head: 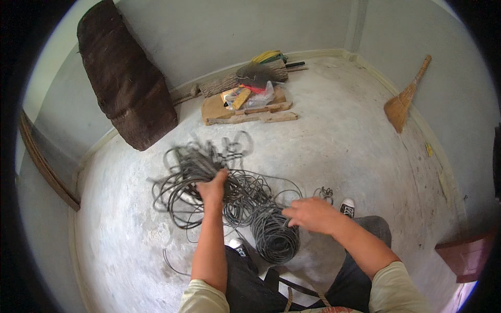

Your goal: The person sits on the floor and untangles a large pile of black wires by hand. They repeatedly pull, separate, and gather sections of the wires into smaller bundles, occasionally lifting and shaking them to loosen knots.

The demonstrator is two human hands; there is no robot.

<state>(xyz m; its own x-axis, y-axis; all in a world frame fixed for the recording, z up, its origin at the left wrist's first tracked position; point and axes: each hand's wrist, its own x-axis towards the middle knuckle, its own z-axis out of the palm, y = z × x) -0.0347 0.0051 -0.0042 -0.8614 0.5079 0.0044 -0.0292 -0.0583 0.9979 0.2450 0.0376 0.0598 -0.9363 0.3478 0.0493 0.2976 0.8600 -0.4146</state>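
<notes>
My left hand grips a loose, tangled bundle of dark cord or cable, whose upper loops are blurred. More tangled loops hang from it and lie on the floor to its right. Between my feet stands a round wound coil of the same dark cord, with a hollow centre facing me. My right hand is beside the upper right of this coil, fingers partly spread and slightly blurred; whether it touches a strand cannot be told. A small knot of cord lies just beyond my right hand.
Wood pieces, a plastic bag and a log lie near the far wall. A dark brown roll or slab leans at the left. A straw broom leans at the right. Reddish furniture stands lower right.
</notes>
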